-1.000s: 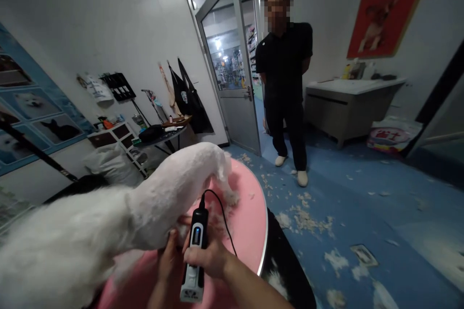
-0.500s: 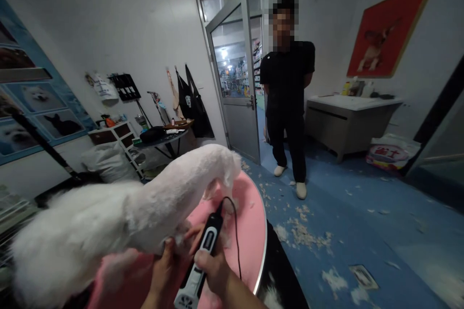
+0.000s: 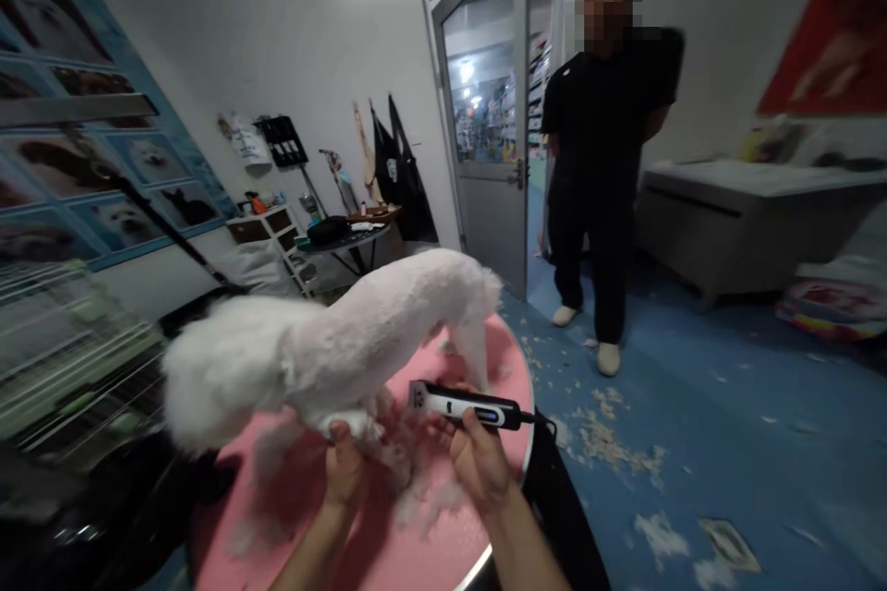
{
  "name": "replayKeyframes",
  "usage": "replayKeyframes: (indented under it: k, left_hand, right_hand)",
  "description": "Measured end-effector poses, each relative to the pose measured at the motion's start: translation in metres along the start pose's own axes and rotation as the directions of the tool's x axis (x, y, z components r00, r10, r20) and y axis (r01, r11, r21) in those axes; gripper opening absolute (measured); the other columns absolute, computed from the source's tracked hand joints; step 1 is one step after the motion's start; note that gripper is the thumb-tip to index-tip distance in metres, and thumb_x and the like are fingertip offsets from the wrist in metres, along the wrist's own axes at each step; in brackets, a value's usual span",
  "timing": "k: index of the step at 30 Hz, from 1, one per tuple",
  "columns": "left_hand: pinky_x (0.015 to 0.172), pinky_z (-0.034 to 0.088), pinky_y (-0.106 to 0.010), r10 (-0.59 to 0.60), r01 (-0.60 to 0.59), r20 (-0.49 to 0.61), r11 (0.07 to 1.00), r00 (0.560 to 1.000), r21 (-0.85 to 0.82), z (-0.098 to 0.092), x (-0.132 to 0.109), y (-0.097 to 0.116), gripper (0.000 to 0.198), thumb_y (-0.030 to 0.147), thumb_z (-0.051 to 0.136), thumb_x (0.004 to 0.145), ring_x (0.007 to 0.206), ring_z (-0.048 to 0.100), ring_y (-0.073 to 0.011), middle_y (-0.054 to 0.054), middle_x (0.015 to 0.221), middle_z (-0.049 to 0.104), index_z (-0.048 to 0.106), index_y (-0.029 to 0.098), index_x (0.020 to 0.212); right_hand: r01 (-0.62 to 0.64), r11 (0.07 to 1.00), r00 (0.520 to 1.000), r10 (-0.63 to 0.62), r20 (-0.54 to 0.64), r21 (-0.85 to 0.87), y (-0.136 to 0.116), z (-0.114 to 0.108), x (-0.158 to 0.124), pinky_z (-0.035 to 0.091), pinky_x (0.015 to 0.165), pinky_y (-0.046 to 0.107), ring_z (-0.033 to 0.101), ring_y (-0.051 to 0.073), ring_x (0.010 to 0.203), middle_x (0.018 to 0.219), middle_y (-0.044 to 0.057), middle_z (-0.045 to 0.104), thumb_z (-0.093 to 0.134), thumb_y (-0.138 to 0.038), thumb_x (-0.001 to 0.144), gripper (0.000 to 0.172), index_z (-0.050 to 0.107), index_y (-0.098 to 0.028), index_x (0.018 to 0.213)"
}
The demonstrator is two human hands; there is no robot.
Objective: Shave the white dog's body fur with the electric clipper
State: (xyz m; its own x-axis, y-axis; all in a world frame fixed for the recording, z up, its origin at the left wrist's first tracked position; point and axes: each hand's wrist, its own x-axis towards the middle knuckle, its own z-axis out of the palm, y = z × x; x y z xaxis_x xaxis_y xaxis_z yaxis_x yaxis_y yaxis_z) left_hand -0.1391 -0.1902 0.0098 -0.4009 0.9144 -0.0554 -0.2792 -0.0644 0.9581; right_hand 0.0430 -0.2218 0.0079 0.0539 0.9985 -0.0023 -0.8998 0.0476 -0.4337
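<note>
Head view: a white dog [image 3: 388, 323] stands on a pink tabletop [image 3: 457, 531], just past the left fingers [image 3: 341, 452] and right fingers [image 3: 474, 432].
The left fingers hold one of the dog's legs [image 3: 357, 425]. The right fingers hold a hair clipper [image 3: 464, 405], its blade end toward the dog and its cord [image 3: 547, 420] out to their right. White fur [image 3: 443, 499] lies between both sets of fingers. Far past the fingers, a person in black [image 3: 596, 148] stands near an open door [image 3: 489, 222].
</note>
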Motion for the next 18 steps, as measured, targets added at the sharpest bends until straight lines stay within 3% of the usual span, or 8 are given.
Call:
replayKeyframes:
  k: [3,6,9,11,13,16,18]
  left_hand:
    - [0.047,0.048,-0.026,0.001,0.005,0.064,0.995,0.998,-0.097,0.0,-0.006,0.011,0.079,0.09,0.073,0.053,0.049,0.055,-0.0147,-0.004,0.058,0.063,0.068,0.015,0.078]
    - [0.045,0.046,-0.024,0.026,-0.011,0.097,0.989,0.995,-0.148,-0.005,-0.009,0.018,0.072,0.083,0.076,0.059,0.048,0.053,-0.013,-0.002,0.06,0.062,0.068,0.016,0.083]
    - [0.043,0.044,-0.023,0.001,0.019,0.113,0.985,0.994,-0.171,-0.009,-0.012,0.024,0.067,0.079,0.076,0.063,0.045,0.052,-0.0126,-0.001,0.057,0.06,0.067,0.016,0.083]
    - [0.041,0.042,-0.023,-0.018,0.033,0.083,0.984,0.996,-0.178,-0.01,-0.015,0.03,0.068,0.078,0.078,0.061,0.043,0.052,-0.0126,0.0,0.055,0.059,0.065,0.015,0.083]
    - [0.04,0.042,-0.022,-0.031,0.035,0.021,0.984,0.999,-0.176,-0.01,-0.018,0.036,0.069,0.077,0.079,0.059,0.042,0.053,-0.0127,0.001,0.054,0.059,0.063,0.015,0.083]
    - [0.039,0.041,-0.021,-0.045,0.042,-0.019,0.987,0.999,-0.157,-0.01,-0.022,0.044,0.069,0.077,0.08,0.057,0.04,0.052,-0.0123,0.001,0.052,0.059,0.062,0.014,0.081]
    - [0.037,0.04,-0.021,-0.044,0.043,-0.008,0.989,0.999,-0.142,-0.009,-0.024,0.048,0.068,0.077,0.079,0.057,0.036,0.049,-0.0118,0.0,0.048,0.057,0.061,0.014,0.076]
  right_hand:
    - [0.009,1.0,0.999,-0.008,0.053,-0.022,0.002,0.001,0.01,0.057,0.072,0.033,0.071,0.018,0.078,0.112,0.006,0.076,0.095,-0.048,0.062,0.057,0.067,-0.024,0.105]
    - [0.071,0.992,0.989,-0.084,-0.122,-0.107,0.013,0.01,0.02,0.052,0.061,0.03,0.067,0.017,0.07,0.095,0.004,0.077,0.095,-0.051,0.058,0.055,0.066,-0.022,0.096]
    - [0.124,0.986,0.962,-0.147,-0.229,-0.111,0.022,0.026,0.023,0.058,0.073,0.036,0.071,0.021,0.08,0.084,0.0,0.075,0.094,-0.043,0.057,0.05,0.062,-0.023,0.09]
    - [0.138,0.986,0.977,-0.151,-0.151,-0.089,0.024,0.034,0.019,0.059,0.08,0.037,0.072,0.022,0.09,0.095,0.001,0.076,0.093,-0.038,0.058,0.047,0.061,-0.023,0.089]
    - [0.094,0.992,0.992,-0.1,-0.072,-0.081,0.022,0.037,0.012,0.059,0.074,0.032,0.072,0.02,0.091,0.107,0.002,0.076,0.092,-0.034,0.059,0.047,0.061,-0.024,0.093]
    - [-0.006,0.996,0.999,0.003,-0.033,-0.088,0.021,0.037,0.002,0.056,0.062,0.027,0.069,0.014,0.073,0.115,0.002,0.074,0.092,-0.032,0.063,0.051,0.059,-0.027,0.1]
    - [0.0,0.995,1.0,0.001,0.009,-0.103,0.023,0.039,-0.003,0.055,0.06,0.027,0.066,0.012,0.067,0.116,0.002,0.073,0.092,-0.036,0.064,0.05,0.059,-0.027,0.1]
